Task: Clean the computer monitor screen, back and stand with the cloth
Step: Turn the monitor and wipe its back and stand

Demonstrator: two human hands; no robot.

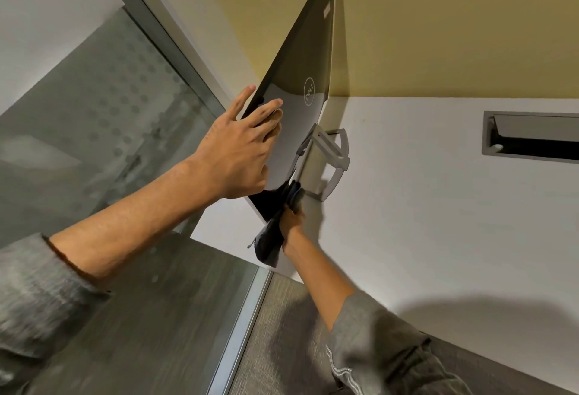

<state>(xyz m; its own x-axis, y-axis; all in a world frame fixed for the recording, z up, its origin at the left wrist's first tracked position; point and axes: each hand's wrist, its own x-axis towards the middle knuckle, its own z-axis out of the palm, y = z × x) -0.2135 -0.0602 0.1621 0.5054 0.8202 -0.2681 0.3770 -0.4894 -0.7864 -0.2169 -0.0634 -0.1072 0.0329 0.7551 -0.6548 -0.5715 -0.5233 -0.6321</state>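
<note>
Grey sleeves frame both arms. Left hand (241, 150) lies flat, fingers spread, on the dark back panel of the flat black computer monitor (300, 59), which stands on the white desk (438, 206). Right hand (293, 217) is closed around a crumpled dark grey cloth (271, 241), pressed against the silver metal stand (316, 159) beneath the panel.

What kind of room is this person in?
Probably an office: a black Dell computer monitor stands on a white desk with a grey cable hatch, beside a frosted glass partition.
</note>
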